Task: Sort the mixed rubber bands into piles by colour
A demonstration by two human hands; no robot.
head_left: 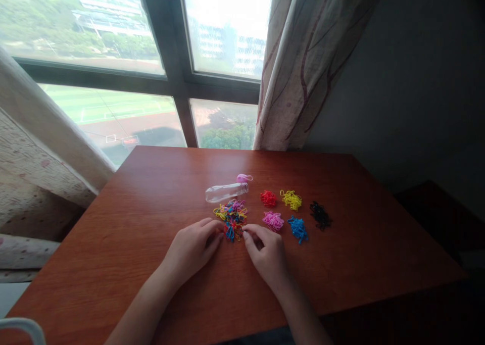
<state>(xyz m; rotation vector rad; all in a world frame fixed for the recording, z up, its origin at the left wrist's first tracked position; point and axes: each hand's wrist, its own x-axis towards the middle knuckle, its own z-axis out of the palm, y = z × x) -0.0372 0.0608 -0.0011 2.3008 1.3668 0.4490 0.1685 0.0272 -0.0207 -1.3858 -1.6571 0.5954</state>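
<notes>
A mixed pile of small coloured rubber bands [231, 212] lies on the wooden table, between and just beyond my hands. My left hand [195, 245] rests at the pile's left edge, thumb and fingers drawn together by some red bands; what they pinch is too small to make out. On the other side, my right hand [267, 251] has its thumb and forefinger closed at the pile's right edge, and anything between them is hidden. Sorted heaps lie to the right: red bands [268, 199], pink bands [273, 220], yellow bands [291, 200], blue bands [298, 229] and black bands [320, 215].
Behind the mixed pile a clear plastic bottle [226, 192] lies on its side, with a pink looped item [243, 178] near its mouth. The table [132, 224] reaches to a window [174, 77] with curtains [303, 57]. A white curved object [25, 326] is at lower left.
</notes>
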